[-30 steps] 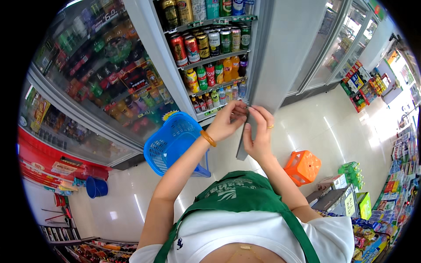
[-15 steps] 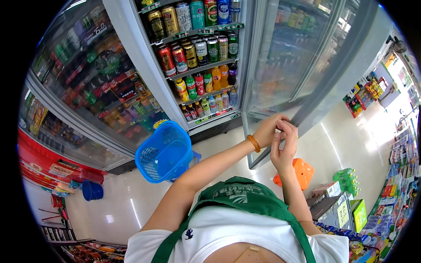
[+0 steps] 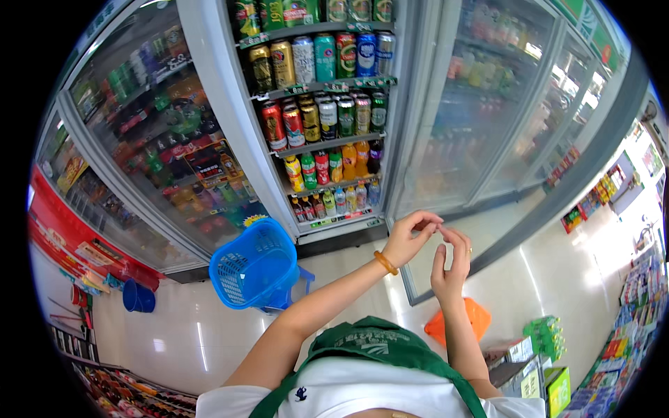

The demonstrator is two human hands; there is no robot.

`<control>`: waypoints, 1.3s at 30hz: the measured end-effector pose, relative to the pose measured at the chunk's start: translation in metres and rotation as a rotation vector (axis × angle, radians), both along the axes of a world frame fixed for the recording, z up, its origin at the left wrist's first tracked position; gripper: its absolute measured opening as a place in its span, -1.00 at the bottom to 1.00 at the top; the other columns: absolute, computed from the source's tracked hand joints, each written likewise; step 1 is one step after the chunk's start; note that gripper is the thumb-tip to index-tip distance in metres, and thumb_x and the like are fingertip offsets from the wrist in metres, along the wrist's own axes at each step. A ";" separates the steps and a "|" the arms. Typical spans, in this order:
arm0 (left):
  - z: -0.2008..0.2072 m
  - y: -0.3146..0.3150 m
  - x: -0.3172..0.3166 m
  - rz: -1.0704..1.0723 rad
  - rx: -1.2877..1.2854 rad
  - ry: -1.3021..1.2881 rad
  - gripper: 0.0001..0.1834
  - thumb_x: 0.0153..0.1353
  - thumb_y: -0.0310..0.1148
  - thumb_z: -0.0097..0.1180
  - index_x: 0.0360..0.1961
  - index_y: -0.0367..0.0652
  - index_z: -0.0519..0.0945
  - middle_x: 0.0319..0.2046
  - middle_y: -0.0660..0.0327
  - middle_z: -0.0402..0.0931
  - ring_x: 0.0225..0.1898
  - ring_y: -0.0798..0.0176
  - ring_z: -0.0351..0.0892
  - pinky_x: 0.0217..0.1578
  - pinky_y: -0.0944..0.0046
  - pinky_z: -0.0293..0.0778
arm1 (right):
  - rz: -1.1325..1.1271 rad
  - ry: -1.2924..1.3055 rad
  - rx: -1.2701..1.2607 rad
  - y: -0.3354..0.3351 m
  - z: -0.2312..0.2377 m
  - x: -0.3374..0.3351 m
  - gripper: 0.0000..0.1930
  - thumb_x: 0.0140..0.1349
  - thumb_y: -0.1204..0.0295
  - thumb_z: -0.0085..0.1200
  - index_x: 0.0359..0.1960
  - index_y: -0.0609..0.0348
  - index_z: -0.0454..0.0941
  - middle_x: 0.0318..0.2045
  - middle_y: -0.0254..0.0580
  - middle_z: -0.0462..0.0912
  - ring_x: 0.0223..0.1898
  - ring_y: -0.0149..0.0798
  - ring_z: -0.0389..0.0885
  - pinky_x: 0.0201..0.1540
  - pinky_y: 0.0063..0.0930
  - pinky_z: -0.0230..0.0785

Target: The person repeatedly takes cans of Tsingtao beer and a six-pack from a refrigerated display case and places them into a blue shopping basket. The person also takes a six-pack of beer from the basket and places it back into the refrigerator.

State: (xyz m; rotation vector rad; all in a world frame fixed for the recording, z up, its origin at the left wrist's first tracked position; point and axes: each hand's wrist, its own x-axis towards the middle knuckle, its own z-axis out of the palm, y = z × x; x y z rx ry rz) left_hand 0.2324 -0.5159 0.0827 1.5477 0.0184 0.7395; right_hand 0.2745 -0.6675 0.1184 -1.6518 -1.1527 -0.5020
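Note:
My left hand [image 3: 410,241], below an amber-coloured bracelet [image 3: 385,262], has its thumb and fingers drawn into a pinch. Whatever it may hold is too small to make out. Fingertips of my right hand [image 3: 451,268] meet or nearly meet those of the left; its fingers are bent and its thumb stands apart. Both hands are in front of the open glass fridge door [image 3: 474,132], near its lower part. Beyond them, the open fridge holds shelves of drink cans [image 3: 327,118] and, lower down, small bottles [image 3: 348,161].
At left, a blue basket [image 3: 254,268] rests on a blue stool [image 3: 301,282]. An orange stool [image 3: 461,320] stands below my right forearm. Closed fridge doors [image 3: 167,139] and a blue bucket [image 3: 139,297] are further left. Green bottles [image 3: 545,338] and boxes [image 3: 523,373] stand at lower right.
My hands have moved left, away from the door's frame edge, and my fingers have spread a little. The view has tilted up, showing more of the upper shelves.

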 end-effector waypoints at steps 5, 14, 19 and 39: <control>0.007 0.036 -0.021 0.152 -0.063 0.004 -0.81 0.52 -0.44 0.16 0.06 -0.26 0.66 -0.09 0.22 0.73 -0.06 0.39 0.71 0.01 0.34 0.61 | 0.063 0.068 0.006 0.011 0.006 0.037 -0.69 0.30 0.75 0.02 0.04 0.26 0.60 0.02 0.02 0.61 0.05 0.02 0.60 0.14 -0.22 0.45; 0.046 0.136 -0.071 0.390 -0.026 -0.051 -0.83 0.51 -0.49 0.16 0.04 -0.26 0.66 -0.10 0.23 0.72 -0.06 0.40 0.70 -0.01 0.34 0.61 | 0.330 0.136 0.108 0.143 0.030 0.049 -0.74 0.33 0.73 0.05 -0.03 0.23 0.64 -0.04 0.00 0.64 -0.08 -0.07 0.62 0.02 -0.31 0.49; 0.082 0.231 -0.078 0.461 0.176 -0.075 -0.84 0.48 -0.51 0.16 0.01 -0.25 0.69 -0.15 0.25 0.73 -0.15 0.43 0.71 -0.10 0.36 0.61 | 0.402 0.151 0.148 0.237 0.041 0.043 -0.76 0.34 0.72 0.08 -0.03 0.23 0.65 -0.04 -0.05 0.64 -0.12 -0.15 0.62 -0.05 -0.35 0.50; 0.240 0.443 0.114 0.409 1.090 -0.160 -0.70 0.39 -0.40 0.20 0.11 -0.21 0.67 0.06 0.05 0.62 0.17 -0.05 0.57 0.23 0.02 0.47 | 0.025 -0.203 0.169 0.468 0.214 0.291 -0.69 0.35 0.57 0.14 0.12 0.22 0.59 0.00 0.04 0.63 0.07 0.02 0.64 0.00 -0.22 0.59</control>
